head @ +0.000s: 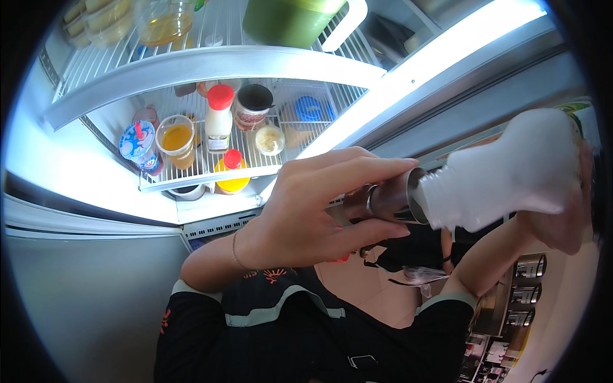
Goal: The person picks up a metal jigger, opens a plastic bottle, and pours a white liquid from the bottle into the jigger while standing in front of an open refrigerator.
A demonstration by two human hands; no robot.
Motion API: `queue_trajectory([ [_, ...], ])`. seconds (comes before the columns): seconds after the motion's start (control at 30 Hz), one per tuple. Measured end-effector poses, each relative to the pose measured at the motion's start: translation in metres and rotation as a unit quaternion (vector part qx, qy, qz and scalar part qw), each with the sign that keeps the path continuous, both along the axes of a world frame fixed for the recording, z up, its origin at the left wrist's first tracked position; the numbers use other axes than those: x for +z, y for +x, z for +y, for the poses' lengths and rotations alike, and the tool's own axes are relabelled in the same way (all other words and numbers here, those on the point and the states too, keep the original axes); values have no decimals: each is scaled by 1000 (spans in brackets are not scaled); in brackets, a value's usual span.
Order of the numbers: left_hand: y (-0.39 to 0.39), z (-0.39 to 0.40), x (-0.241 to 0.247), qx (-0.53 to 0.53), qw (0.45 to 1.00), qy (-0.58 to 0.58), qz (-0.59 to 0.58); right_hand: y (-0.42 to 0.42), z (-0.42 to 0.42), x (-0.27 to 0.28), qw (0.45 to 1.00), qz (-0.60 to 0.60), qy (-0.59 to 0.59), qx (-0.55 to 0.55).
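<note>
My left hand (306, 206) holds a shiny metal jigger (390, 198) on its side between thumb and fingers, its wide mouth facing right. Against that mouth rests the threaded neck of a white plastic bottle (503, 177), which is uncapped and tipped towards the jigger. Gripping the bottle's far end, my right hand (558, 230) is partly hidden behind it and blurred. Whether liquid is flowing cannot be told, as the inside of the jigger is mostly hidden. Both hands are in front of an open, lit refrigerator.
A wire shelf (191, 178) carries a red-capped white bottle (219, 119), a cup of amber liquid (177, 143), a sealed printed cup (139, 143) and a black-lidded jar (253, 105). Above stands a green pitcher (292, 24). The refrigerator door (96, 297) is at left. Another person (416, 246) stands behind.
</note>
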State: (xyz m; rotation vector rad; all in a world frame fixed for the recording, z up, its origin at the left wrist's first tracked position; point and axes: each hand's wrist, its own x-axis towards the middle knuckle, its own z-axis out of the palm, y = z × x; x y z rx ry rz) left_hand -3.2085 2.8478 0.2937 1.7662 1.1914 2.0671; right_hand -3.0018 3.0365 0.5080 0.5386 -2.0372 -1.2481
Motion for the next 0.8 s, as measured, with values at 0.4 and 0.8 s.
queue_trajectory([
  [0.4, 0, -4, -9, 11, 1000, 15, -12, 8, -9, 1, 999, -14, -10, -34],
  [0.8, -4, -11, -13, -3, 1000, -20, -5, -11, -10, -12, 995, -42, -61, 70],
])
